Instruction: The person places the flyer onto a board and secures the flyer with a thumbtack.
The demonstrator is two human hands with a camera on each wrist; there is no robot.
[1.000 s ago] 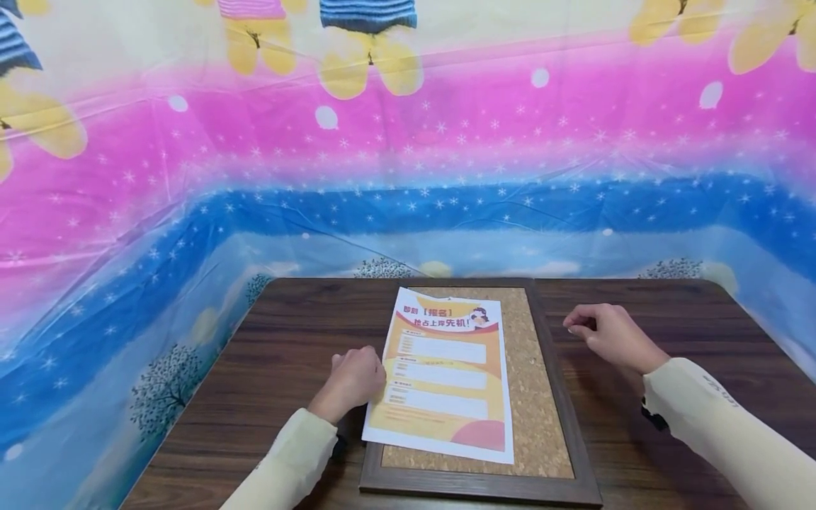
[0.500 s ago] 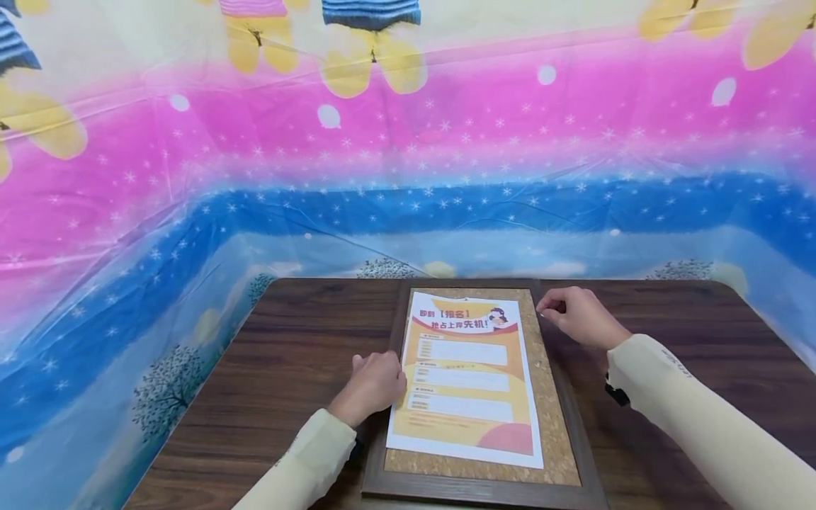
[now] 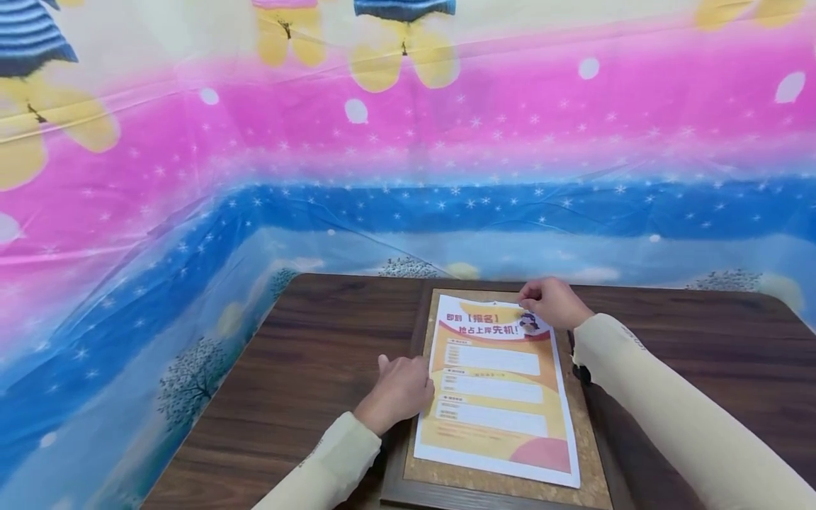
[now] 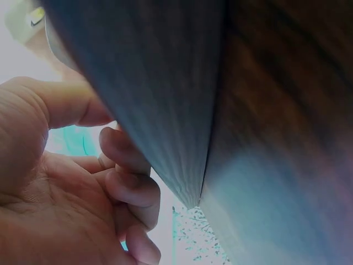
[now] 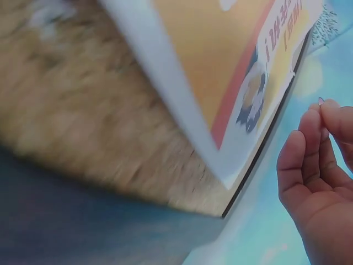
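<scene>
A printed yellow and white poster [image 3: 491,425] lies over a cork board [image 3: 589,453] with a dark wooden frame. My left hand [image 3: 397,392] is at the poster's left edge, fingers curled and thumb bent in, pinching that edge; in the left wrist view the dark frame [image 4: 160,83] hides the fingertips of the left hand [image 4: 71,165]. My right hand [image 3: 553,304] is over the poster's top right corner. In the right wrist view, the thumb and forefinger of the right hand [image 5: 320,165] pinch a tiny shiny pin [image 5: 321,101], above the board's far edge.
The board rests on a dark wood-grain table [image 3: 319,340], which extends on both sides of it. Behind the table hangs a pink and blue patterned cloth [image 3: 395,156]. A small hole or mark shows at the poster's top middle.
My right hand has moved left from beside the board to the poster's top right corner. The poster, with my left hand at its edge, has shifted right and straightened on the board.
</scene>
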